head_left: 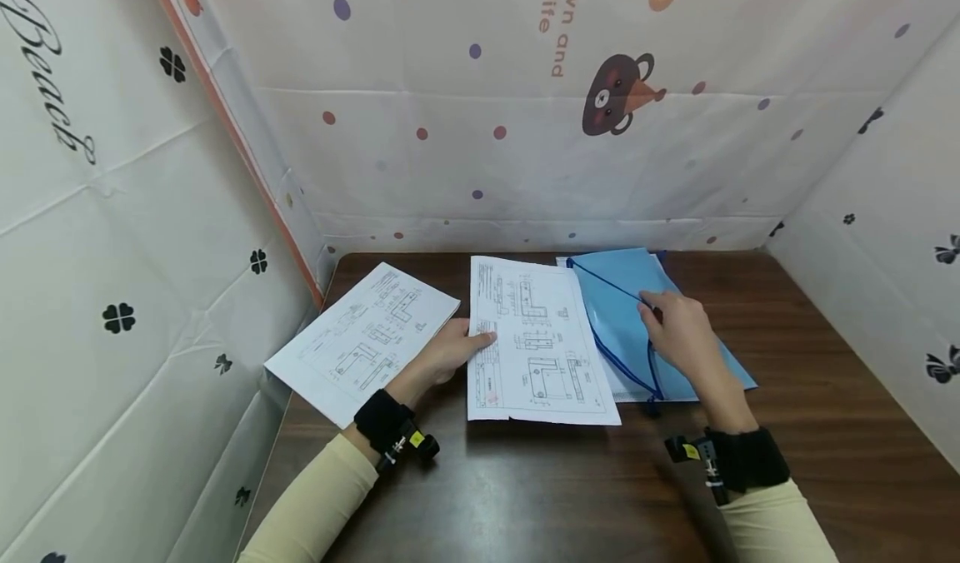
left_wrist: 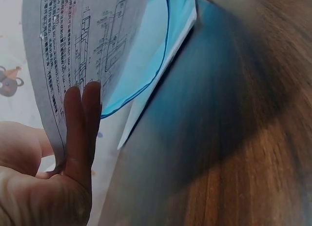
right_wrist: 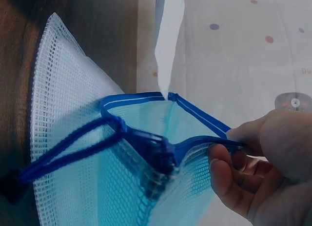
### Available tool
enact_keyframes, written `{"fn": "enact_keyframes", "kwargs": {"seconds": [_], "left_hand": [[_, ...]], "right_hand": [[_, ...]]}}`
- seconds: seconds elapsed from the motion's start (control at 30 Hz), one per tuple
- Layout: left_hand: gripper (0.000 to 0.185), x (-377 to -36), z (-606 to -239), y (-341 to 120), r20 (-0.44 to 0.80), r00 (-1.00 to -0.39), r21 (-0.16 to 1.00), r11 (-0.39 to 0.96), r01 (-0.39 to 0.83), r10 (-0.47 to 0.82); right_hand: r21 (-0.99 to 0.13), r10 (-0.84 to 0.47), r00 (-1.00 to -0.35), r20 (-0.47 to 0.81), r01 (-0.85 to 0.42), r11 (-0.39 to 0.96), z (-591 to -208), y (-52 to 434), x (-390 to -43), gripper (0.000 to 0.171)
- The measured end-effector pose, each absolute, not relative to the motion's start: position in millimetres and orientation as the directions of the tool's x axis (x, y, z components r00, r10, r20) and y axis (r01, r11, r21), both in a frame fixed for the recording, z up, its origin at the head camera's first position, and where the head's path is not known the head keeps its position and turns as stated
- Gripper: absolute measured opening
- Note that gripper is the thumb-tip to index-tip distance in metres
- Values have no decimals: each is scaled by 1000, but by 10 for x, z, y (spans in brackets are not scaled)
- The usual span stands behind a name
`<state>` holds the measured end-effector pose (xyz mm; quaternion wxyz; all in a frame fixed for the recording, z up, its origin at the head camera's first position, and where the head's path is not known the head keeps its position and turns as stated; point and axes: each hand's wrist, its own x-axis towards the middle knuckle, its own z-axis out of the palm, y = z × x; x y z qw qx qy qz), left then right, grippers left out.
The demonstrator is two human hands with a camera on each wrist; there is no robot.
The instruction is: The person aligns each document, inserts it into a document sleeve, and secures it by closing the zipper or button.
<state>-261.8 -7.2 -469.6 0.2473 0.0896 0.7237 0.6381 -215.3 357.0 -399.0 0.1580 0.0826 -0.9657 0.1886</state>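
My left hand point(head_left: 442, 353) pinches a printed sheet of technical drawings point(head_left: 551, 342) by its left edge, thumb on top. In the left wrist view the sheet point(left_wrist: 53, 55) stands upright between thumb and fingers. My right hand point(head_left: 688, 336) grips the blue zipped edge of a light blue mesh zipper pouch point(head_left: 615, 284). In the right wrist view the pouch point(right_wrist: 117, 187) gapes open, its blue zipper slider point(right_wrist: 151, 145) near the corner and a cord loop point(right_wrist: 63, 150) hanging from it. A paper corner point(right_wrist: 168, 55) hangs over the opening.
Another printed drawing sheet point(head_left: 363, 338) lies at the left of the brown wooden table point(head_left: 525, 496), partly under the left forearm. A white mesh piece point(right_wrist: 58, 84) lies beside the blue pouch. Patterned white cloth walls point(head_left: 450, 163) enclose the table at the back and sides.
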Motion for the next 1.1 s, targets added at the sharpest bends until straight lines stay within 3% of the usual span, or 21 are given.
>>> {"fn": "enact_keyframes", "kwargs": {"seconds": [0.57,0.87,1.1], "left_hand": [[31,-2552,-4777,231,-236,-863,969,47,-241,446],[31,-2382,-4817,370,-262,-882,955,-27,-296,391],[31,-2330,-4842,442,-239,-901,955,-78,-285,361]], "right_hand": [[-310,-228,-954,194,-280,909,-4014,3606,-2049,32],[-299,-218,-940,262,-294,908,-4037,3577,-2026,30],[-334,-187,-959,213,-251,909,-4040,3549,-1994,34]]}}
